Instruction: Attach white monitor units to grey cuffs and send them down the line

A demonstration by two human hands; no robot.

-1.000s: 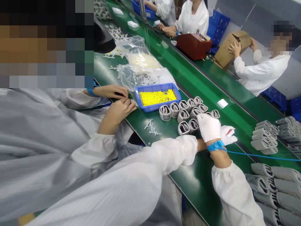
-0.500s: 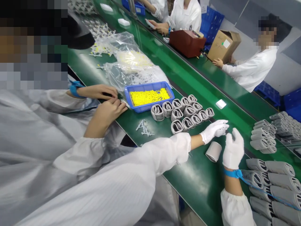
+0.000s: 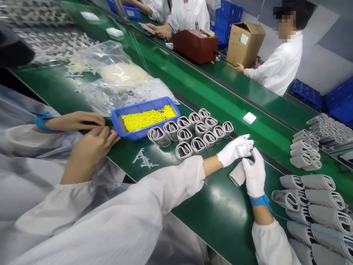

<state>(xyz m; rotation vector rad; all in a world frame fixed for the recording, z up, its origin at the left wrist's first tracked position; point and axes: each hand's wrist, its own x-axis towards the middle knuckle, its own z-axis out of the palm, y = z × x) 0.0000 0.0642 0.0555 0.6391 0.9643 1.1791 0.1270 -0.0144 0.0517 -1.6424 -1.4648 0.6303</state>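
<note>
I see my left hand (image 3: 234, 151) closed around a small white piece (image 3: 244, 148) with dark marks. My right hand (image 3: 255, 175) is very near to it, its fingers curved; I cannot tell if they grip something. One grey roll (image 3: 237, 174) lies on the green table (image 3: 217, 213), beside the right hand. Further left, many grey rolls (image 3: 198, 145) stand near the blue tray (image 3: 146, 115).

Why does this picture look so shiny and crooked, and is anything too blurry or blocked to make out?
Head view: overhead light seems to leave white glare on the plastic bags and a pale sheen on the green table; the whole scene slants; coarse squares hide part of the far person's head; the heap at top left looks smeared.
</note>
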